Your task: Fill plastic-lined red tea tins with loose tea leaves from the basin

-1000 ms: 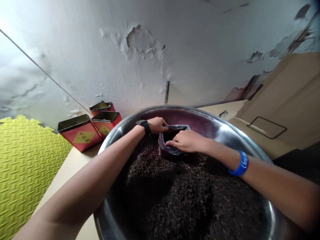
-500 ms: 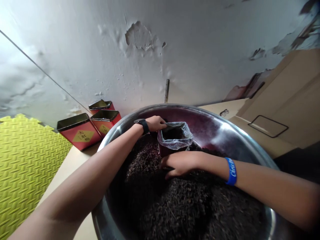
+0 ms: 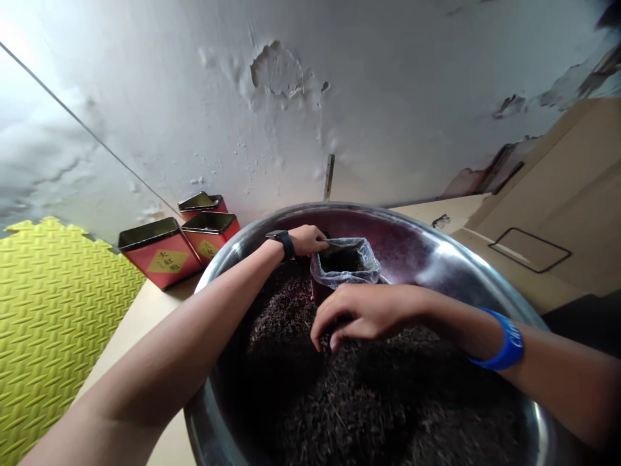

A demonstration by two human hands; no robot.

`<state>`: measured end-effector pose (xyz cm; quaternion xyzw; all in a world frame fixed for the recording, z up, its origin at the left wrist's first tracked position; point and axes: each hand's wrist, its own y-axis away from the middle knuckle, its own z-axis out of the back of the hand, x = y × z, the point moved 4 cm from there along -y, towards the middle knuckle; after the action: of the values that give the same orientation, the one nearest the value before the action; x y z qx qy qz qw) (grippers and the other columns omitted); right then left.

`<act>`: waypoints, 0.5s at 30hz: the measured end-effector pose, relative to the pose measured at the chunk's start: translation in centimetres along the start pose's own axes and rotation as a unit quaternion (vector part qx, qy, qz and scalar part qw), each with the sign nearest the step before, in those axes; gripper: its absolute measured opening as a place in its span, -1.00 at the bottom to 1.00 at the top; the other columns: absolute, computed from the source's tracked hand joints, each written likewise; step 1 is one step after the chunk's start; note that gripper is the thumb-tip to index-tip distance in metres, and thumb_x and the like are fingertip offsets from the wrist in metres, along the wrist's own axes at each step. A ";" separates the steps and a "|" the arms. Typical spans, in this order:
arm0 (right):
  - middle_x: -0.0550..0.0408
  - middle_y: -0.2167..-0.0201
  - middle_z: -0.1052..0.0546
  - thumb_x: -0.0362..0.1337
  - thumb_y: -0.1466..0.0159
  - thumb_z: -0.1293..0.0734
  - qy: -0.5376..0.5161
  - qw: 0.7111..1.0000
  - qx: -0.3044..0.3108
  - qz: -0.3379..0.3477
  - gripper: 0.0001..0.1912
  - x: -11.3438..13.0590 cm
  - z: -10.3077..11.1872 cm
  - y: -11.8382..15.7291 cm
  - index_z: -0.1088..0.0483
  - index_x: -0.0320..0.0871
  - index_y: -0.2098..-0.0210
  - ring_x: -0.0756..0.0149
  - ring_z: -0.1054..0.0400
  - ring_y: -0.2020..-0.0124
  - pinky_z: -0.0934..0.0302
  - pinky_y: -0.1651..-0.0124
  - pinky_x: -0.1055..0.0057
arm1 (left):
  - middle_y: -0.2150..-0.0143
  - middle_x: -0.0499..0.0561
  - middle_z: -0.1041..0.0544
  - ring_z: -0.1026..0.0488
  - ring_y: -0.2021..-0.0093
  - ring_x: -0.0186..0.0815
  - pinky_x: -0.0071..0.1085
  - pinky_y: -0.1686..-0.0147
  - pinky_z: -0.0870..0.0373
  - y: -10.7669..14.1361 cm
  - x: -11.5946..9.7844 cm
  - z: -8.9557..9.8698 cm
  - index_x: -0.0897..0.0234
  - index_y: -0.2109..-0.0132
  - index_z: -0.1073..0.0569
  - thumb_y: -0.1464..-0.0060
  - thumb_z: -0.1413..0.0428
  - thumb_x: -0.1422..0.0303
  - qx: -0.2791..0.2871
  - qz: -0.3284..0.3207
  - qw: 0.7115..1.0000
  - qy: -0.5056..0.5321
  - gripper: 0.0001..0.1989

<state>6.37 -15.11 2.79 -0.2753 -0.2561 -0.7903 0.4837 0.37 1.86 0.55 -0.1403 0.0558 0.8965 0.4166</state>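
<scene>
**Right hand (image 3: 366, 314) in the tea (image 3: 388, 395), left hand (image 3: 303, 241) on the bag (image 3: 345, 272)**

The right hand's fingers (image 3: 319, 338) curl narrowly, tips sunk in the loose dark tea; whether they hold any is hidden. The left hand's fingers (image 3: 315, 241) close on the bag's far rim, apparently together with a thin metal scoop (image 3: 336, 244). That grip keeps the clear plastic bag's mouth open above a dark red tub (image 3: 320, 294), which stands upright in the tea, with tea inside. A large steel basin (image 3: 427, 249) surrounds it all, its wall close behind the bag. The left forearm crosses the basin's rim. Beyond, three red tins (image 3: 160, 254) stand on a pale tabletop (image 3: 140, 323), beside a green mat (image 3: 58, 323).
</scene>
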 end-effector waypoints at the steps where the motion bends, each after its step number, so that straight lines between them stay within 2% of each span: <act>1: 0.11 0.23 -0.51 -0.40 -0.21 -0.20 -0.004 0.999 -0.039 -0.004 -0.77 0.5 0.8 0.4 -0.40 -0.16 0.16 0.43 -0.37 0.24 -0.18 0.14 0.50 | 0.51 -0.05 -0.47 -0.29 0.54 -0.44 -0.54 0.54 -0.12 0.1 -0.2 0.1 0.29 0.23 -0.52 0.00 0.07 0.19 -0.005 -0.003 1.000 -0.006 -0.63; 4: 0.10 0.24 -0.50 -0.40 -0.19 -0.20 0.043 0.977 -0.204 -0.039 -0.77 0.6 3.8 1.7 -0.42 -0.15 0.20 0.38 -0.36 0.23 -0.19 0.12 0.45 | 0.46 -0.02 -0.49 -0.28 0.52 -0.43 -0.51 0.52 -0.12 0.3 -0.6 0.4 0.31 0.24 -0.53 0.01 0.04 0.20 -0.008 -0.009 1.000 -0.012 -0.65; 6: 0.08 0.21 -0.50 -0.37 -0.18 -0.22 0.095 0.942 -0.317 -0.055 -0.77 -0.3 5.5 2.7 -0.43 -0.14 0.20 0.34 -0.34 0.19 -0.18 0.07 0.39 | 0.44 0.00 -0.49 -0.29 0.51 -0.41 -0.50 0.51 -0.12 0.3 -0.7 0.4 0.33 0.27 -0.53 0.02 0.02 0.21 -0.009 -0.008 1.000 -0.013 -0.67; 8: 0.08 0.18 -0.48 -0.36 -0.18 -0.21 0.143 0.908 -0.390 -0.062 -0.75 -1.6 6.6 3.5 -0.43 -0.13 0.17 0.32 -0.33 0.15 -0.16 0.03 0.35 | 0.49 0.00 -0.47 -0.28 0.52 -0.41 -0.50 0.51 -0.12 0.2 -0.7 0.4 0.33 0.32 -0.53 0.02 0.01 0.20 -0.011 -0.001 1.000 -0.018 -0.67; 10: 0.08 0.16 -0.48 -0.38 -0.18 -0.20 0.180 0.888 -0.418 -0.070 -0.72 -3.0 7.0 3.7 -0.43 -0.11 0.16 0.31 -0.32 0.13 -0.16 0.01 0.32 | 0.55 -0.02 -0.44 -0.27 0.55 -0.42 -0.51 0.52 -0.11 0.1 -0.7 0.3 0.32 0.33 -0.53 0.01 0.03 0.17 -0.011 0.004 1.000 -0.021 -0.66; 15: 0.12 0.14 -0.48 -0.47 -0.16 -0.15 0.215 0.879 -0.415 -0.092 -0.63 -4.8 6.8 3.5 -0.43 -0.08 0.13 0.32 -0.33 0.12 -0.16 0.00 0.31 | 0.54 -0.05 -0.45 -0.28 0.55 -0.43 -0.52 0.52 -0.10 -0.2 -0.7 0.1 0.29 0.29 -0.53 0.01 0.05 0.18 -0.009 -0.011 1.000 -0.026 -0.66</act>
<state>12.64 -8.88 4.87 -0.2496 0.1816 -0.9048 0.2933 0.86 1.50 0.85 -0.1211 0.0348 0.8956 0.4266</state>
